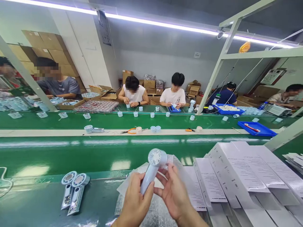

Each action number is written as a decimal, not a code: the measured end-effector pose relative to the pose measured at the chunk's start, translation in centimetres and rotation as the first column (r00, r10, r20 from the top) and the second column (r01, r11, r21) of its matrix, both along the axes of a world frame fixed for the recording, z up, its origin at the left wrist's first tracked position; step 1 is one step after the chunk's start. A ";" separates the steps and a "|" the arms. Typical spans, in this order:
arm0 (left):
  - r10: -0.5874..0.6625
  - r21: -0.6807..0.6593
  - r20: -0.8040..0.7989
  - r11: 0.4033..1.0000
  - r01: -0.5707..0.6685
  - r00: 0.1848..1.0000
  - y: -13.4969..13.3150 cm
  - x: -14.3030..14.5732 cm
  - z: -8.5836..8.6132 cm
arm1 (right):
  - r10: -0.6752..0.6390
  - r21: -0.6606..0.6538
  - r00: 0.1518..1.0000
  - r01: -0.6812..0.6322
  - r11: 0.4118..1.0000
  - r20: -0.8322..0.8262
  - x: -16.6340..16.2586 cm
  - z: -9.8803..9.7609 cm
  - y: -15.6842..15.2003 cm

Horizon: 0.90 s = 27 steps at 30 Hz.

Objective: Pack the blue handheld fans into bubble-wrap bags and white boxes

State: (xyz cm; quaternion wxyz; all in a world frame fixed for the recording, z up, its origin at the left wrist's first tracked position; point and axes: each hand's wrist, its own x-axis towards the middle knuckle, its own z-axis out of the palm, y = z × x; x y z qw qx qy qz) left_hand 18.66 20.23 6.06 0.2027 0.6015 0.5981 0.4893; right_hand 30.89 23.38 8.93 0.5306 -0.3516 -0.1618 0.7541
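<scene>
A light blue handheld fan (149,176) is held tilted in front of me, its round ribbed head at the top. My left hand (136,198) is closed around the lower handle. My right hand (174,189) has its fingers curled at the back of the fan's head, where part of the contact is hidden. Beneath and behind both hands lie clear plastic bags (153,211). To the left on the bench, two more fans (75,190) rest against each other with their inner parts exposed.
Stacked white printed boxes (246,167) fill the right side. A green conveyor belt (71,154) crosses ahead, with pliers (129,130) and fan heads on the pale strip beyond it. A blue tray (257,128) sits far right. Several people work across the line.
</scene>
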 end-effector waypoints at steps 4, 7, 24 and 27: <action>-0.285 0.048 -0.136 0.955 0.294 0.949 -0.1 -0.1 0.9 | -0.001 0.174 0.998 -0.010 0.985 0.061 -0.1 -1.9 -0.9; -0.351 0.013 0.049 0.936 0.350 0.935 0.9 -0.9 2.7 | -0.013 0.269 0.991 -0.024 0.963 0.132 0.7 -3.3 -0.9; -0.234 0.156 -0.187 0.952 0.264 0.954 4.4 -1.8 1.9 | 0.322 0.131 0.897 -0.374 0.918 0.302 5.2 -3.8 -2.8; -0.174 0.434 -0.522 0.789 0.436 0.835 3.6 -2.4 1.6 | 0.251 0.139 0.925 -0.299 0.944 0.286 5.3 -3.3 -3.1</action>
